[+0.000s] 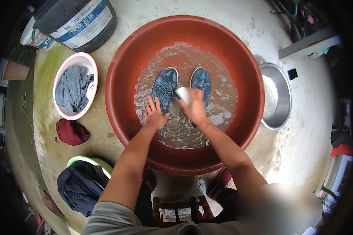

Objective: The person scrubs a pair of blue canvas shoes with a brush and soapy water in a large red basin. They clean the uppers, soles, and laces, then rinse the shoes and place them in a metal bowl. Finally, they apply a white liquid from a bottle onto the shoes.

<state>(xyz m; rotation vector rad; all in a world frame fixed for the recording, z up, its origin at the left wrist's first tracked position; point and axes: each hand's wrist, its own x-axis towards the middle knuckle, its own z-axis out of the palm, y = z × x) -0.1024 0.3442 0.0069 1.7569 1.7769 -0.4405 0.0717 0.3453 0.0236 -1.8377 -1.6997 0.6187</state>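
Observation:
A large reddish-brown plastic tub (126, 67) holds shallow murky water (220, 111). In the water lie two blue lace-up shoes, a left shoe (164, 85) and a right shoe (200, 77), toes pointing away from me. My left hand (156, 117) is spread at the heel of the left shoe; whether it presses on the shoe is unclear. My right hand (195, 107) grips a white object (183, 94), blurred and possibly a small cup, tilted between the shoes. The right shoe is partly hidden behind this hand.
Left of the tub stand a pink basin (94, 76) with grey cloth (69, 88), a dark bucket (106, 32) and a green-rimmed basin (101, 163) under dark clothing (79, 188). Maroon cloth (72, 132) lies between the basins. A metal basin (284, 97) touches the right side.

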